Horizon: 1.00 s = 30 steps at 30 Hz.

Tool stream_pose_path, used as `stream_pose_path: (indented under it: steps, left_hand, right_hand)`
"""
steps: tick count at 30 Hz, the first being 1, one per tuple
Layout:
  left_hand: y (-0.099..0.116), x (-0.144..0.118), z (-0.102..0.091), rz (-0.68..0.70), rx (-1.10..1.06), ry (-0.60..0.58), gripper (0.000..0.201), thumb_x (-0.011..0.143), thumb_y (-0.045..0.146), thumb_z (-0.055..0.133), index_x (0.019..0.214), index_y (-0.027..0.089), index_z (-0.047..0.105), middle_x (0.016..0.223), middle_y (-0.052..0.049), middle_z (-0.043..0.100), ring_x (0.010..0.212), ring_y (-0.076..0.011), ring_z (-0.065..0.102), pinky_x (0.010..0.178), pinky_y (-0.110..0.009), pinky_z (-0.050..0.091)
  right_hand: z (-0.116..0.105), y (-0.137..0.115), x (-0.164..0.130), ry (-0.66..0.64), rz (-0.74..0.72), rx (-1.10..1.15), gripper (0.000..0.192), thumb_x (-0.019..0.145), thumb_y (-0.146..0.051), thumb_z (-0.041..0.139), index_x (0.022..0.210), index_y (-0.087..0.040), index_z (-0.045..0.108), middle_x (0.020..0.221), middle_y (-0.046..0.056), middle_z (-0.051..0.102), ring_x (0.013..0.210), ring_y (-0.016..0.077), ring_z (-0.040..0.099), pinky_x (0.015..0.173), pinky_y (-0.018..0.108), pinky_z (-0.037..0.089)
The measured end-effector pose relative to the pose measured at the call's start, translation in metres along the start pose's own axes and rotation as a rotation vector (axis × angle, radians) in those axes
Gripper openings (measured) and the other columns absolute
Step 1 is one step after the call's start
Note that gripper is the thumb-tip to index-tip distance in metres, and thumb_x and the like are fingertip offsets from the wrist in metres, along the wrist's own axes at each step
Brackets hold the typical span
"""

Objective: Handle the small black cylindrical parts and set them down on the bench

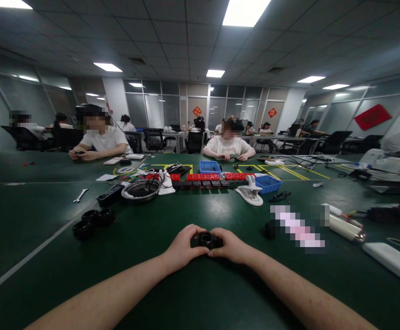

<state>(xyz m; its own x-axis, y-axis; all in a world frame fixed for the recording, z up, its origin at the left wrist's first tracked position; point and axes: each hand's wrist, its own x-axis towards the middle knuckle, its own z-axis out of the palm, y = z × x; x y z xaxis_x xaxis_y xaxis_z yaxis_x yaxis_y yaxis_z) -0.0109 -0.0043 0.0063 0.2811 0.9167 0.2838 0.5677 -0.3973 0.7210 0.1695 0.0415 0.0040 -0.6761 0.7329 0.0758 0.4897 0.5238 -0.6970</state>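
A small black round part (206, 239), like a little wheel, rests between both my hands just above the green table (203, 293). My left hand (183, 245) grips it from the left and my right hand (230, 245) grips it from the right, fingers curled around it. Three more black wheels (93, 221) lie together on the table to the left, out of reach of either hand. Another small black part (269, 229) sits to the right of my right hand.
A metal bowl (141, 189), a wrench (80, 195), red and black power strips (203, 179), two blue bins (269, 183) and a white clamp (251, 191) lie further back. A white tube (345, 228) and white strip (392, 261) lie right. Other people sit across the table.
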Motion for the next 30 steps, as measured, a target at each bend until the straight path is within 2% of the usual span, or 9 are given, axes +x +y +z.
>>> stream_pose_path:
  steps: [3,6,9,11,15,19,26,30]
  left_hand:
    - [-0.001,-0.001,0.006,-0.031,0.039,0.077,0.032,0.06,0.027,0.069,0.087,0.018,0.055,0.083,-0.001,0.052,0.077,-0.0182,0.05,0.066,-0.027,0.04]
    - [-0.001,-0.001,0.011,-0.08,0.09,0.166,0.031,0.059,0.026,0.069,0.084,0.018,0.053,0.081,-0.001,0.051,0.076,-0.0188,0.05,0.065,-0.028,0.039]
    - [0.0,-0.001,0.011,-0.081,0.096,0.183,0.03,0.06,0.028,0.068,0.085,0.018,0.053,0.081,-0.001,0.051,0.076,-0.0192,0.05,0.065,-0.029,0.039]
    - [0.001,-0.001,0.01,-0.064,0.078,0.167,0.03,0.061,0.026,0.067,0.087,0.018,0.054,0.083,-0.001,0.052,0.076,-0.0189,0.05,0.066,-0.029,0.04]
    - [0.002,-0.002,0.006,-0.014,0.028,0.097,0.032,0.064,0.022,0.065,0.094,0.02,0.055,0.087,-0.002,0.053,0.079,-0.0186,0.051,0.066,-0.027,0.04]
    - [0.004,-0.002,0.003,0.008,0.007,0.028,0.034,0.067,0.024,0.063,0.1,0.022,0.054,0.089,-0.002,0.053,0.08,-0.0183,0.051,0.065,-0.026,0.04]
    - [0.004,-0.002,0.001,0.007,-0.004,-0.038,0.037,0.069,0.026,0.061,0.105,0.023,0.052,0.089,-0.002,0.052,0.076,-0.0163,0.05,0.061,-0.024,0.04]
    - [0.006,-0.002,0.0,0.001,-0.001,-0.048,0.036,0.067,0.024,0.063,0.102,0.023,0.054,0.087,-0.001,0.052,0.076,-0.0165,0.05,0.062,-0.024,0.04]
  right_hand:
    - [0.007,-0.002,0.002,0.068,0.054,-0.07,0.031,0.055,-0.03,0.07,0.074,-0.015,0.05,0.069,-0.002,0.049,0.062,0.0119,0.044,0.051,0.02,0.03]
    - [0.018,-0.004,0.004,0.19,0.128,-0.21,0.035,0.055,-0.038,0.068,0.073,-0.016,0.047,0.067,-0.002,0.05,0.058,0.012,0.044,0.048,0.021,0.028]
    - [0.025,-0.006,0.003,0.265,0.14,-0.3,0.037,0.056,-0.041,0.067,0.074,-0.016,0.047,0.069,0.001,0.052,0.061,0.0142,0.046,0.051,0.023,0.03]
    - [0.025,-0.007,0.002,0.273,0.105,-0.275,0.041,0.055,-0.041,0.068,0.082,-0.016,0.049,0.075,0.003,0.054,0.066,0.0163,0.049,0.055,0.024,0.033]
    - [0.011,-0.006,-0.001,0.157,-0.051,-0.093,0.052,0.058,-0.033,0.069,0.103,-0.018,0.049,0.095,0.005,0.056,0.084,0.0205,0.051,0.071,0.029,0.039]
    - [-0.003,0.001,-0.001,-0.02,-0.144,0.06,0.043,0.064,-0.025,0.065,0.105,-0.018,0.053,0.096,0.005,0.057,0.087,0.0199,0.052,0.076,0.03,0.039]
    - [-0.009,0.008,0.001,-0.117,-0.102,0.124,0.034,0.063,-0.02,0.066,0.095,-0.016,0.057,0.087,0.001,0.055,0.078,0.0164,0.051,0.068,0.026,0.04]
    - [-0.01,0.004,0.0,-0.111,-0.043,0.093,0.03,0.061,-0.02,0.067,0.088,-0.015,0.057,0.079,-0.001,0.053,0.071,0.0135,0.049,0.06,0.022,0.037]
